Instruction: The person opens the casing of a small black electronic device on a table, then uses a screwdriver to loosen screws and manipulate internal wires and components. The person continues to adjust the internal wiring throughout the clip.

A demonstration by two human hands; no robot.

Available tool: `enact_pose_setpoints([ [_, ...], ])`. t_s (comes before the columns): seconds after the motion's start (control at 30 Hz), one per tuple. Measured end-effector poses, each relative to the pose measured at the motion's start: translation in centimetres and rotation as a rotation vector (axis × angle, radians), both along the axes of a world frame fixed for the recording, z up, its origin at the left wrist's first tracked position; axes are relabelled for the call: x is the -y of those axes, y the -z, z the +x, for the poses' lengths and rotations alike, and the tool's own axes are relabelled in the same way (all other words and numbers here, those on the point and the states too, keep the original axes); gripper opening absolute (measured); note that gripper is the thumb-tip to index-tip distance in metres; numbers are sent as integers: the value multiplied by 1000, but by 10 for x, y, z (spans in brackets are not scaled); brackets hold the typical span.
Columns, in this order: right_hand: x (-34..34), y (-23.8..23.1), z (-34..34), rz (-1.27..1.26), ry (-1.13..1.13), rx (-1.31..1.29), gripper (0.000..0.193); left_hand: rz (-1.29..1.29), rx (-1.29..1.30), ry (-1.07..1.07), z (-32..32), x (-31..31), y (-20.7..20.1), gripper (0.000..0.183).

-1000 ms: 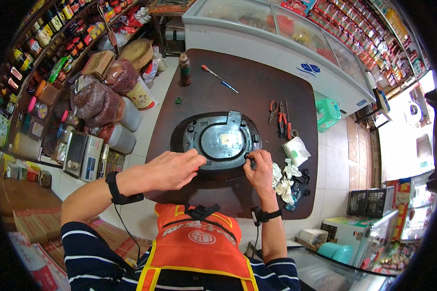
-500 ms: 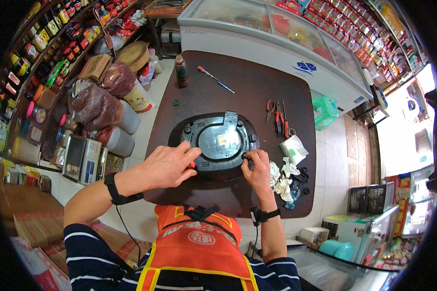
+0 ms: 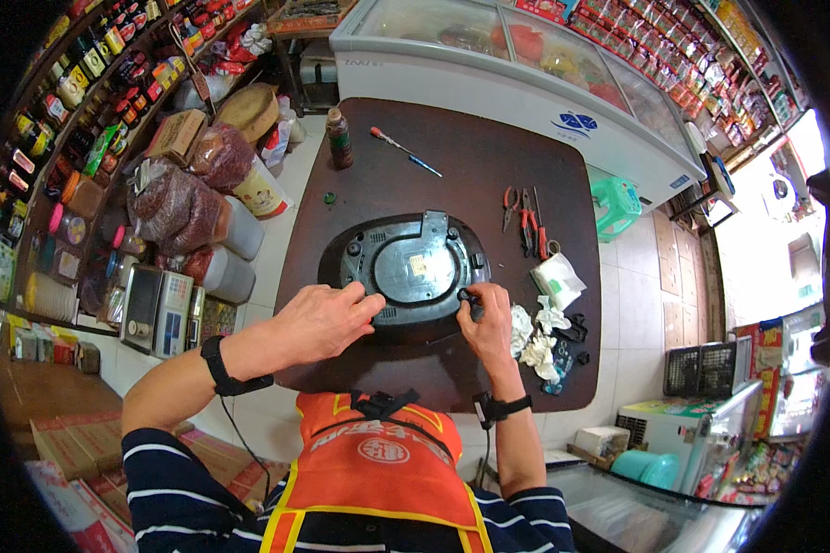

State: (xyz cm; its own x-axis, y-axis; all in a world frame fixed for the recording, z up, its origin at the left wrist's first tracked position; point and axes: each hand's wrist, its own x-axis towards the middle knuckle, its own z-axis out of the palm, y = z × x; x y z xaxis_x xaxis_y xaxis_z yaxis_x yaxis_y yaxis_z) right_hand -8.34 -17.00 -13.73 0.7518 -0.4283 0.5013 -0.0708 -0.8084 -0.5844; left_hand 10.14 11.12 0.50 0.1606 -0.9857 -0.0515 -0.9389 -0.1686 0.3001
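1. Head cam, the only view I've got: the back of the left hand (image 3: 335,319) covers its own fingertips, so I can't see what, if anything, is pinched there. Those fingers look curled in, but whether they're clamped on something, I can't tell.
2. The right hand (image 3: 491,320) has its thumb and fingers bent around a small dark knob-like bit (image 3: 466,296). Too tiny and dark for me to say if they're gripping or just resting.
3. The black appliance (image 3: 421,269) lies on the table between both hands, oval plate facing up. Left fingertips are at its near-left rim, right ones at its near-right corner. Its near edge is partly blocked by the hands.
4. Room-wise: brown table (image 3: 470,170) stretches from the appliance's far edge toward the freezer (image 3: 516,97). Bottle (image 3: 339,143) stands far left, screwdriver (image 3: 408,153) lies beyond the appliance, pliers (image 3: 527,230) off to the right.
5. Tightest side is the right: crumpled tissues (image 3: 538,357) sit just beside that hand, with the table's right edge past them.
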Motion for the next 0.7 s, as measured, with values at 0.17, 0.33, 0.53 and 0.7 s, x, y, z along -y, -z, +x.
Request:
enact_pose_setpoints([
  [0.17, -2, 4, -2, 86, 35, -29, 42, -122, -19, -60, 1, 0, -1, 43],
  [0.33, -2, 8, -2, 102, 57, -22, 45, -21, 11, 8, 1, 4, 0, 46],
  [0.53, -1, 12, -3, 76, 68, -20, 47, -125, -70, -35, 3, -1, 0, 51],
  [0.7, -1, 14, -2, 83, 65, -2, 47, 171, 42, -63, 3, 2, 0, 56],
])
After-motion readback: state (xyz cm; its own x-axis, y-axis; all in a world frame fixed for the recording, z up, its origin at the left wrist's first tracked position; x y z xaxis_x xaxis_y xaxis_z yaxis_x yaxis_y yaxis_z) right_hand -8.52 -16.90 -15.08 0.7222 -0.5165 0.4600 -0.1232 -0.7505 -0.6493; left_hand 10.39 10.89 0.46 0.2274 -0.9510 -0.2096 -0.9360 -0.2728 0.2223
